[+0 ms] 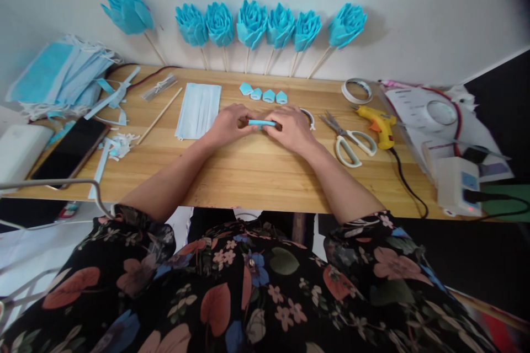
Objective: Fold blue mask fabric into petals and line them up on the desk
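Observation:
Between my hands, just above the wooden table, is a narrow folded blue strip (261,122). My left hand (232,126) pinches its left end, and my right hand (289,127) pinches its right end. Several small folded blue petals (269,96) lie in a row just beyond my hands. A light blue face mask (199,111) lies flat to the left of my left hand. Partly hidden behind my right hand is a thin ring-shaped item (308,117). White-handled scissors (348,139) rest to the right, blades pointing away.
Several blue fabric flowers (252,25) on sticks lean along the wall. A yellow glue gun (381,126), tape roll (356,90) and white power box (453,183) stand right. At left are a mask pile (62,74), phone (72,150), scraps and a wooden stick (159,116).

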Demonstrator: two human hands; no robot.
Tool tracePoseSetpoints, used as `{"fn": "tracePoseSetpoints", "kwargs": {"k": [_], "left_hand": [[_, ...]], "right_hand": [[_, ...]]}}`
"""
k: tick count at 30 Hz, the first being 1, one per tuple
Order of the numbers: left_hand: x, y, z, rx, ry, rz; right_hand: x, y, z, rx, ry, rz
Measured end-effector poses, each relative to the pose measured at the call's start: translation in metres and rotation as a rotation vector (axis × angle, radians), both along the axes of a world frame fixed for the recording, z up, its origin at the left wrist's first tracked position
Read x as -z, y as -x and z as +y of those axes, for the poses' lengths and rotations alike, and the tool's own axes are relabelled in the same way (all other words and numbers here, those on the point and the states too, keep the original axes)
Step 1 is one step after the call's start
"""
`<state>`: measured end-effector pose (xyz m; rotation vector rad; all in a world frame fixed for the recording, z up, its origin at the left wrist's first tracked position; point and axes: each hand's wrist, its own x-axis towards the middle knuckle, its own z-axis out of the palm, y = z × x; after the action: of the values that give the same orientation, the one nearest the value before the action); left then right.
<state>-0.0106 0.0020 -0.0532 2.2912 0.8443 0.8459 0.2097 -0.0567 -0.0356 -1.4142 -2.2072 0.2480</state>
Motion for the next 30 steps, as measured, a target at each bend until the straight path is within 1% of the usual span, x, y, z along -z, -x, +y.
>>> {"fn": "tracePoseSetpoints", "kwargs": {"k": [5, 8, 11, 13, 16, 20, 27, 30], "left_hand": [[0.000, 0.000, 0.002, 0.000, -0.026, -0.034], [-0.004, 0.000, 0.000, 0.000, -0.025, -0.053], [-0.011, 0.001, -0.004, -0.010, 0.029, -0.090], [-0.017, 0.003, -0.007, -0.042, 0.083, -0.130], [-0.020, 0.005, -0.009, -0.074, 0.126, -0.148], [-0.018, 0.005, -0.009, -0.064, 0.154, -0.131], [-0.015, 0.004, -0.008, -0.070, 0.183, -0.153], [-0.015, 0.005, -0.008, -0.065, 0.176, -0.167]], "right_hand": [[-0.001, 0.001, -0.002, 0.000, -0.022, 0.044], [-0.002, 0.000, -0.002, -0.004, -0.038, 0.073], [-0.002, 0.000, -0.002, 0.007, -0.050, 0.092], [-0.002, 0.000, -0.002, 0.017, -0.048, 0.093], [-0.001, 0.000, -0.001, -0.011, -0.012, 0.061], [0.001, -0.001, -0.001, -0.064, 0.034, 0.017], [0.001, -0.001, -0.001, -0.075, 0.030, 0.016], [0.001, 0.000, 0.000, -0.039, 0.003, 0.037]]}}
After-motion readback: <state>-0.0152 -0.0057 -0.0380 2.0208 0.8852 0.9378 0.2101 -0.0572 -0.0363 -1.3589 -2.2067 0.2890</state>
